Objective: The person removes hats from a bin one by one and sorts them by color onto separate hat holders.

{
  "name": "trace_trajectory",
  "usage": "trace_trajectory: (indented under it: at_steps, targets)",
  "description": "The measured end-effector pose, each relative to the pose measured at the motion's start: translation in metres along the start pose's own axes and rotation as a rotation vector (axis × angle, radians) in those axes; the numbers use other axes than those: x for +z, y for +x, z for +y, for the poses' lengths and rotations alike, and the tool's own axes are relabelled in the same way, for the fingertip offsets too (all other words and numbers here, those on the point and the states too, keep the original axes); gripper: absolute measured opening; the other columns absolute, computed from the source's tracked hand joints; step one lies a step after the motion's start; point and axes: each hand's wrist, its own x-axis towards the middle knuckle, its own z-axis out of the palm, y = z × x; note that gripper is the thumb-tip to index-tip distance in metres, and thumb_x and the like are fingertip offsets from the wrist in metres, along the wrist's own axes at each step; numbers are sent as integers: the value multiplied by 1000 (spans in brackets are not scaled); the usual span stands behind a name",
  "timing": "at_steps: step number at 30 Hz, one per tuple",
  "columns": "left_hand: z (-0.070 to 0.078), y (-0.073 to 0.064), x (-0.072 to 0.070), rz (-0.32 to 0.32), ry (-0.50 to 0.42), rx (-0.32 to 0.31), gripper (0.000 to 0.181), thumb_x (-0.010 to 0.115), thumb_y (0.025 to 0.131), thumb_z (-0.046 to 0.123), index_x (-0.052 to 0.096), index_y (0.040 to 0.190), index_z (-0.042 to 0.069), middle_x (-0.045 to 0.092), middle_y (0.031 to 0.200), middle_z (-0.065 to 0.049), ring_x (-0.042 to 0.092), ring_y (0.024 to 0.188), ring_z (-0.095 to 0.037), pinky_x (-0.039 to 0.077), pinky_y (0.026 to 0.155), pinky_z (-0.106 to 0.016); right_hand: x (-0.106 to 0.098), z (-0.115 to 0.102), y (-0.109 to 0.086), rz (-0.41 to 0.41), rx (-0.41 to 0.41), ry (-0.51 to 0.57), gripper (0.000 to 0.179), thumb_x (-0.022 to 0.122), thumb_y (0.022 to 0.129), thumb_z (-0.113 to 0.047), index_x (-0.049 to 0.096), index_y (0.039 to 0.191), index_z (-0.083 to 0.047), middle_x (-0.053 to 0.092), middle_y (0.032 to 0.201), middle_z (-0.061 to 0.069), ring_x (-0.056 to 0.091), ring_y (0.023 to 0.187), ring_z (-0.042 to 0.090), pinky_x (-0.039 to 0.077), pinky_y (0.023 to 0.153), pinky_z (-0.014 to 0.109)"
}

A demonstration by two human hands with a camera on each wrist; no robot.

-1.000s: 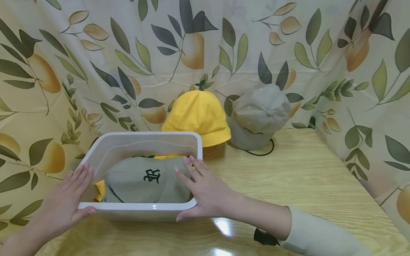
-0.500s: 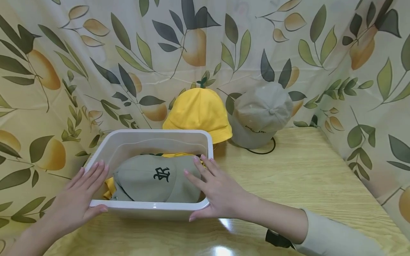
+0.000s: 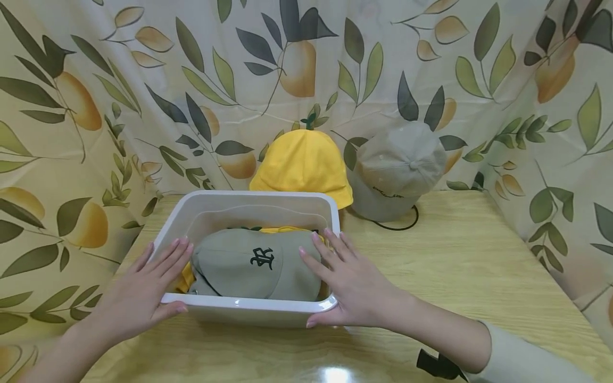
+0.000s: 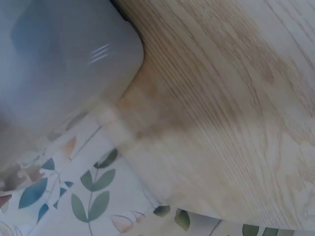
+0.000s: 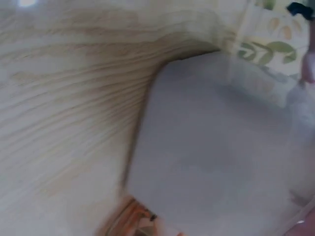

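A white plastic bin [image 3: 249, 305] stands on the wooden table in the head view. Inside it lies a grey-green baseball cap [image 3: 230, 263] with black lettering, over something yellow [image 3: 185, 279]. My left hand [image 3: 139, 295] rests on the bin's left rim, fingers straight over the edge and thumb along the front. On the right rim lies my right hand [image 3: 356, 287], fingers spread, thumb against the front corner. Both wrist views show the bin's outer wall, the left one its rounded corner [image 4: 98, 59], the right one a broad side [image 5: 211, 147].
Behind the bin sits a yellow hat [image 3: 301, 162] with a green sprout on top. Beside it is a light grey cap [image 3: 402, 170] with a black cord [image 3: 399, 229]. Leaf-printed fabric [image 3: 191, 106] walls in the table [image 3: 455, 266] at the back and sides.
The bin has slid to the right with the caps in it, and now overlaps more of the yellow hat. Both hands have moved along with it. The view has shifted slightly.
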Motion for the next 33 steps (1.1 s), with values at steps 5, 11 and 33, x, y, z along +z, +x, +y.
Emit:
trace_trajectory:
  at_steps: [5,11,33]
  targets:
    - [4,5,1,26,6,-10,83,22,92,68,17,152,11,7,159,1,4,146,-12,-7,116,-42,-8,-8,3,-100,94,22,108,40,71,-86,27,150,-13,19,154,23,6,143,42,10,112,59]
    - [11,8,1,7,8,-35,83,26,92,68,17,152,12,5,158,4,3,145,-9,-8,116,-40,-10,-13,5,-139,192,103,109,36,73,-86,20,152,-12,9,156,20,-7,144,37,5,113,58]
    - [53,36,12,25,-53,-91,85,34,89,70,35,146,8,33,151,-9,27,141,-19,-2,116,-47,-15,13,-35,-135,224,135,107,47,75,-79,21,151,-7,8,156,21,-1,145,35,8,117,47]
